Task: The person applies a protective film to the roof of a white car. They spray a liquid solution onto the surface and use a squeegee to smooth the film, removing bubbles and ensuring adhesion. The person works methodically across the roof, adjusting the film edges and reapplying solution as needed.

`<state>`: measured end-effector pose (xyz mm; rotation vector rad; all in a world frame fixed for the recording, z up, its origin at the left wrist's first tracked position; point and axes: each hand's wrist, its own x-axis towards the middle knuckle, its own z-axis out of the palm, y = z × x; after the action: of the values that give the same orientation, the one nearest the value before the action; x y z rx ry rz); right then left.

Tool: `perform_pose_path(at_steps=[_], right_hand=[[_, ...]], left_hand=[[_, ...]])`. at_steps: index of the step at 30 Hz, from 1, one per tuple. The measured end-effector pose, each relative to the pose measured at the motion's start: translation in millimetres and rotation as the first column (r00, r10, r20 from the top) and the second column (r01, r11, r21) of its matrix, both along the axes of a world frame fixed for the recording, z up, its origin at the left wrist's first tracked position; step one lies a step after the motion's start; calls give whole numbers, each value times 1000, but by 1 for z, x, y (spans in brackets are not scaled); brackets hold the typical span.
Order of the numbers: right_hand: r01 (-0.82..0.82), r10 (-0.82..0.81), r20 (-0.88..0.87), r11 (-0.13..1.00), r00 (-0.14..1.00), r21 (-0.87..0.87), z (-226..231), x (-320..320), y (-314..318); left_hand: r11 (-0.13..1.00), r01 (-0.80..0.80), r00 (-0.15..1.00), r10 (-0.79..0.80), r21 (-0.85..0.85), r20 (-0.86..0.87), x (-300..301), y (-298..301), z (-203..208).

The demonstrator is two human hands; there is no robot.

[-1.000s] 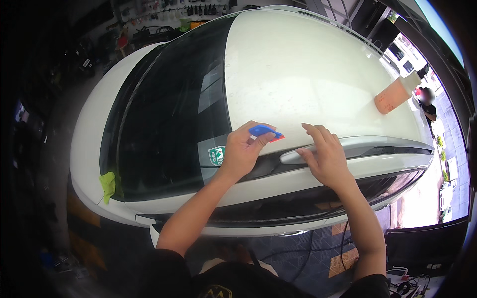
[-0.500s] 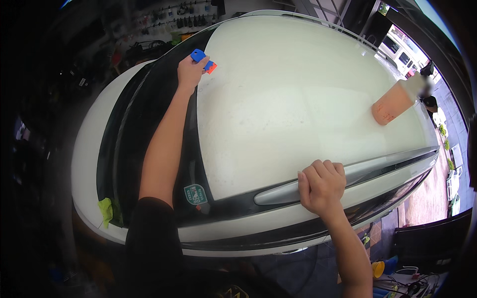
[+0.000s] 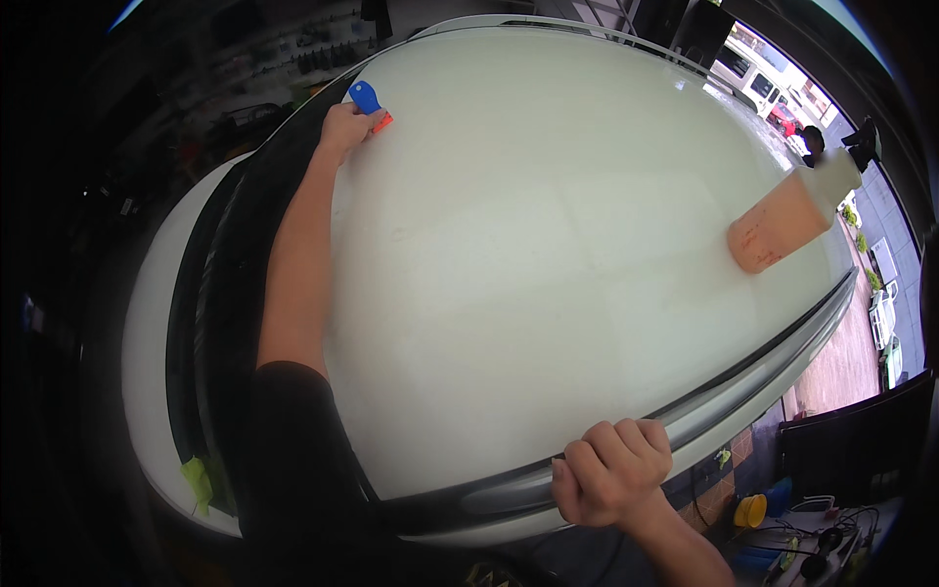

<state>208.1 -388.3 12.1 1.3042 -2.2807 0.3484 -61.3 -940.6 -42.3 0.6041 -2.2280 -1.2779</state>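
My left hand [image 3: 346, 129] reaches across to the far front edge of a white car roof [image 3: 528, 215], beside the dark windshield. Its fingers are closed round a small scraper [image 3: 365, 97] with a blue handle and an orange-red blade. The blade lies at or very close to the roof surface; exact contact is hard to see. Nearer to me, my right hand [image 3: 614, 472] is wrapped round the silver roof rail [image 3: 704, 399] along the near side. On the right of the roof stands a spray bottle [image 3: 778, 227] of orange liquid, with a pale neck and black trigger head.
A yellow-green cloth [image 3: 197, 483] lies at the car's front, lower left. Shelves with several bottles [image 3: 323, 59] line the far wall. Lower right holds a yellow cup-like item [image 3: 750, 511] and cables. Outside, at upper right, are parked vehicles [image 3: 755, 80] and a person [image 3: 812, 142].
My view has leaned farther over the roof, so the near rail and my right hand sit lower. The scraper's handle has turned more upright in my left hand. The right hand keeps its grip.
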Motion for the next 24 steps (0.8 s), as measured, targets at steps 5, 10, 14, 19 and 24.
perform_pose_path(at_steps=[5,10,14,19,24], right_hand=[[5,-5,6,1000,1000,-16,1,-1,-4],[46,-46,-3,999,999,-9,1,-4,0],[17,-17,23,1000,1000,-23,1,4,-3],[35,-35,-4,999,999,-33,2,-3,0],[52,-51,20,997,998,-49,1,1,-1]], left_hand=[[997,-10,985,-3,74,175,-14,2,21],[923,383,917,-374,-47,139,2,108,32],[958,230,964,-200,-174,173,17,66,28],[951,309,944,-309,23,115,19,63,25],[939,328,940,-315,-100,133,50,94,25]])
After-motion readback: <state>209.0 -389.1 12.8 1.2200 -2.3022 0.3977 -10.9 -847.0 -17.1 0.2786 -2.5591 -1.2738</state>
